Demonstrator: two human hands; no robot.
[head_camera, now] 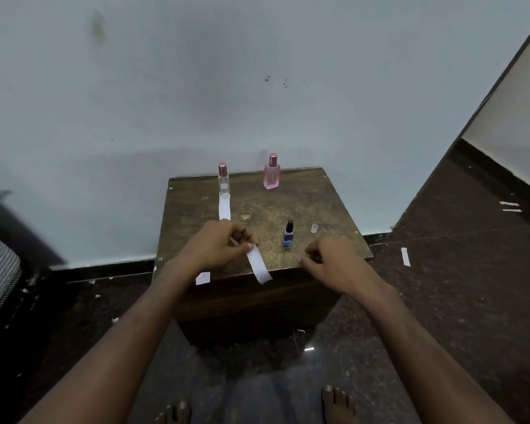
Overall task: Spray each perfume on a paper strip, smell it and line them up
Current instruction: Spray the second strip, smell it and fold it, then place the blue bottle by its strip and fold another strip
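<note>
Small wooden table (318,206) against pale wall. Left hand (218,244) over table front, grip pinching top end of white paper strip (259,267); strip hangs down past front edge. Right hand (331,258) near front right corner, fingers curled; cannot tell if grip holds anything. Small blue bottle (287,235) upright between hands, clear cap (314,228) just beside it. At back: clear bottle (223,180) with second strip (224,208) lying before it; pink bottle (271,172) to right. Paper scraps on dark floor (459,270).
</note>
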